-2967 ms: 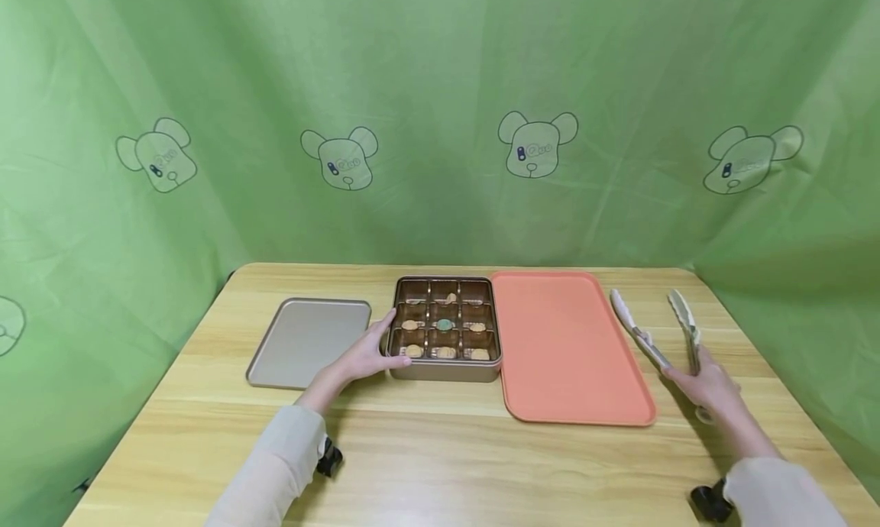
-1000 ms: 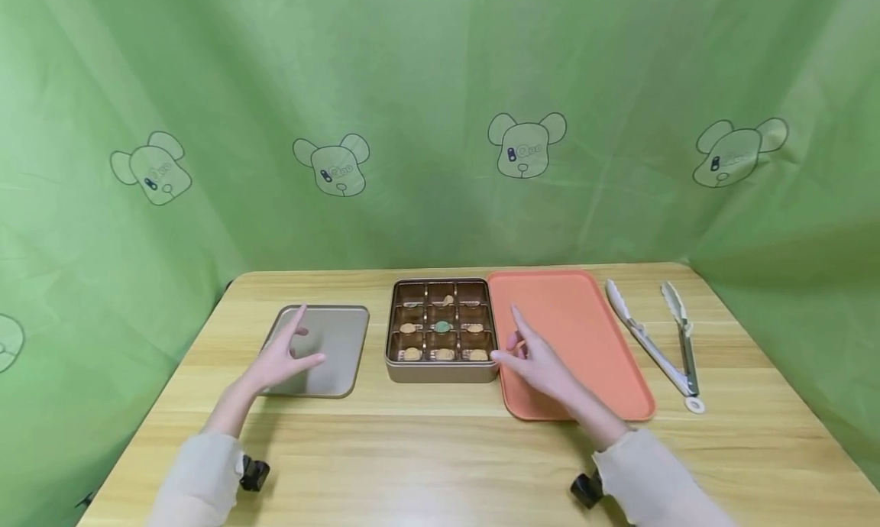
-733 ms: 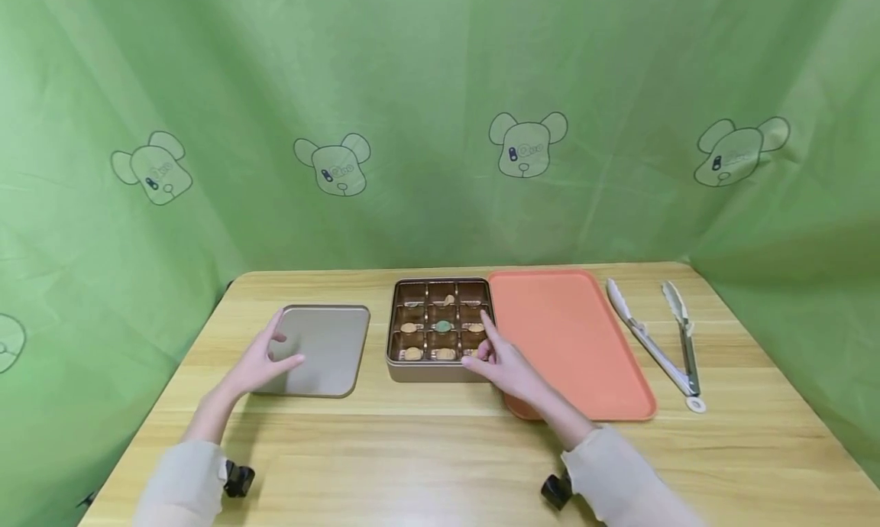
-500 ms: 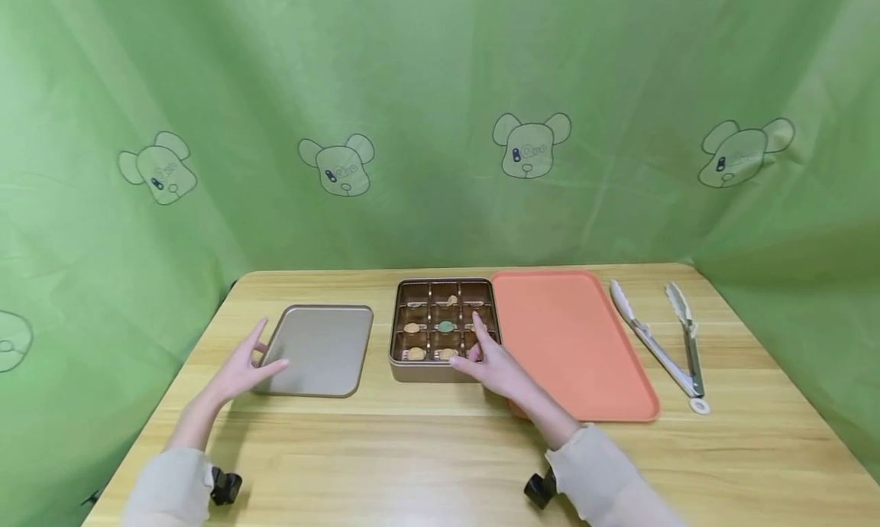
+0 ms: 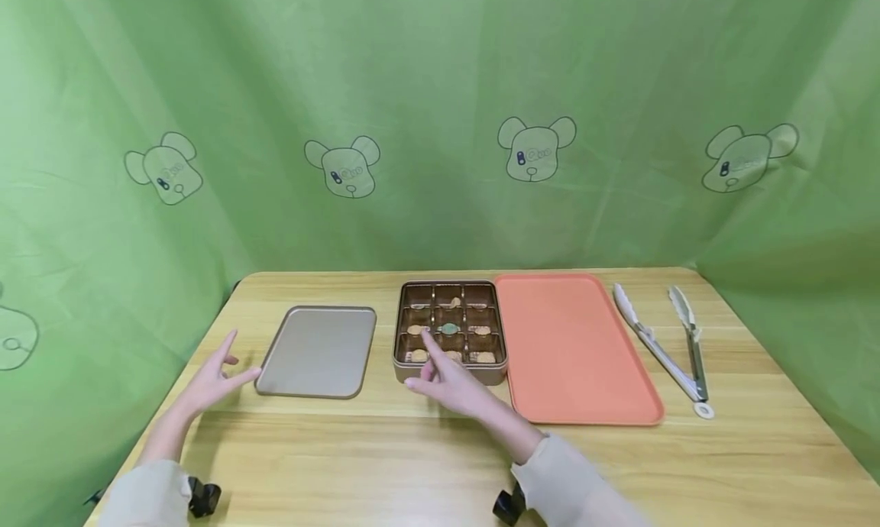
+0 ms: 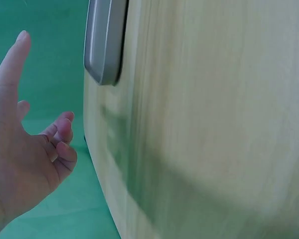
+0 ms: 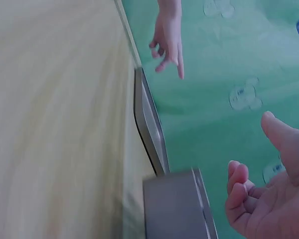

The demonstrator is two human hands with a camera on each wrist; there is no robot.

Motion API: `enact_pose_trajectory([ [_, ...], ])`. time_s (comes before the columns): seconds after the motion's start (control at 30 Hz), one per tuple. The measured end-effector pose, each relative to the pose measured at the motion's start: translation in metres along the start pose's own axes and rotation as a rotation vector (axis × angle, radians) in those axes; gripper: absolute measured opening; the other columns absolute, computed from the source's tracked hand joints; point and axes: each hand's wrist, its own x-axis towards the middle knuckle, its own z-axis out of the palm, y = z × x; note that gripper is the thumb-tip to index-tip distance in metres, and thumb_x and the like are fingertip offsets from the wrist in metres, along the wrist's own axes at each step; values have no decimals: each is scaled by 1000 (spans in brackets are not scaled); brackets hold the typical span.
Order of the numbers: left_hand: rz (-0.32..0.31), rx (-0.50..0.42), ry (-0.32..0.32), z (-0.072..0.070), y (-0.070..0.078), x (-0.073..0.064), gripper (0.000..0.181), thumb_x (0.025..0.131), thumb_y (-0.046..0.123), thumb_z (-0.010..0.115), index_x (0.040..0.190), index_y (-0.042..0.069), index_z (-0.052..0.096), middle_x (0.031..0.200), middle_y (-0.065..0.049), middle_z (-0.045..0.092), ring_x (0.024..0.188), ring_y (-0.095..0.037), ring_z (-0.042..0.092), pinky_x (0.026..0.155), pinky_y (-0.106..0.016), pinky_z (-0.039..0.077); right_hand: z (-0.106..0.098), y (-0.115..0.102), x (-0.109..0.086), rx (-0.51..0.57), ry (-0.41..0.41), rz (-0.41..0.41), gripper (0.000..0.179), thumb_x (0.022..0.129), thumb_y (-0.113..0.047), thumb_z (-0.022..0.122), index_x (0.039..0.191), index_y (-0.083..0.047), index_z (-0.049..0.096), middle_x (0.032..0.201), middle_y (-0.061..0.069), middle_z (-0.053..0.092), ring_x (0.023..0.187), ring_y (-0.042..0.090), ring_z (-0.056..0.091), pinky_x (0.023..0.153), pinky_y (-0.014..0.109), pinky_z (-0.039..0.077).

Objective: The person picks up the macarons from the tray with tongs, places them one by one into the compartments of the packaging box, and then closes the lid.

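My right hand [image 5: 450, 386] hovers over the near edge of a brown tin [image 5: 496, 374], index finger stretched out and thumb apart, with nothing in its grasp. The tin has nine or so small compartments' worth of dividers, several holding pale round cookies [image 5: 483, 357] and one a green cookie [image 5: 449, 328]. Part of its front hides behind that hand. Left of the flat tin lid [image 5: 319, 351], my left hand [image 5: 213, 382] is in the air, thumb and index finger spread. The left wrist view shows this hand [image 6: 25, 154] holding nothing, the lid's corner [image 6: 100, 55] beyond it.
An orange tray [image 5: 577, 344] lies against the tin's right side. Metal tongs [image 5: 696, 359] rest spread on the wooden table [image 5: 344, 451] at the far right. A green curtain [image 5: 440, 221] hangs behind and at both sides.
My right hand has let go of the tongs and moved left across the tray to the tin. My left hand has left the tin and moved left past the lid.
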Motion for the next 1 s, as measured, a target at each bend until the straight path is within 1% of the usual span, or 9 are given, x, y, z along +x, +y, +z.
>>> enact_pose_trajectory([
  [0.13, -27, -1, -18, 2, -5, -2, 91, 87, 30, 60, 143, -5, -3, 121, -44, 35, 97, -47, 50, 78, -53, 48, 18, -6, 6, 14, -58, -21, 94, 84, -29, 65, 147, -11, -3, 82, 1, 55, 63, 10, 49, 57, 21, 46],
  [0.3, -56, 1, -74, 8, -8, -2, 92, 87, 31, 60, 141, -9, -2, 126, -46, 29, 112, -56, 36, 89, -65, 36, 41, -9, 20, 13, -117, -14, 96, 83, -26, 66, 146, -6, -4, 83, 0, 57, 62, 9, 51, 56, 20, 47],
  [0.43, -97, 22, -132, 13, -8, -1, 93, 85, 35, 61, 143, -6, 0, 127, -45, 29, 115, -58, 32, 91, -69, 31, 59, -9, 34, 18, -146, 45, 98, 81, -28, 68, 146, -3, -2, 85, 2, 57, 62, 14, 55, 55, 21, 48],
  [0.57, -122, 45, -167, 19, -6, 1, 96, 82, 40, 63, 144, -1, 3, 129, -42, 26, 116, -57, 31, 90, -71, 29, 73, -5, 49, 51, -150, 145, 102, 80, -31, 69, 145, -2, -3, 86, 5, 57, 64, 20, 57, 55, 25, 49],
  [0.63, -109, 44, -169, 21, -5, 4, 98, 81, 40, 65, 144, -2, 4, 130, -42, 25, 116, -57, 31, 91, -70, 29, 78, -3, 55, 71, -139, 191, 103, 80, -31, 70, 145, -1, -3, 88, 8, 57, 66, 19, 56, 58, 27, 49],
  [0.73, -87, 46, -158, 25, -3, 7, 101, 78, 39, 68, 143, -5, 5, 130, -42, 26, 117, -55, 30, 92, -69, 28, 82, -1, 62, 95, -125, 230, 103, 79, -29, 70, 145, 0, -4, 99, 16, 58, 68, 19, 56, 63, 30, 48],
  [0.83, -76, 49, -148, 29, -1, 11, 104, 75, 38, 71, 143, -6, 6, 133, -41, 25, 120, -53, 27, 95, -69, 25, 86, -2, 67, 157, -114, 250, 104, 78, -25, 72, 144, 2, -4, 112, 23, 56, 74, 22, 59, 69, 32, 50],
  [0.9, -74, 46, -154, 32, 2, 14, 107, 73, 40, 72, 143, -5, 5, 134, -41, 22, 121, -53, 24, 95, -70, 24, 88, -3, 69, 211, -107, 245, 105, 76, -20, 73, 144, 4, -4, 117, 26, 55, 84, 28, 61, 77, 37, 51],
  [1.0, -91, 26, -171, 34, 7, 18, 111, 71, 41, 73, 144, -3, 2, 136, -41, 15, 123, -53, 19, 96, -70, 19, 91, -5, 71, 295, -90, 241, 103, 76, -14, 73, 143, 6, -3, 121, 30, 52, 101, 35, 57, 87, 43, 48],
])
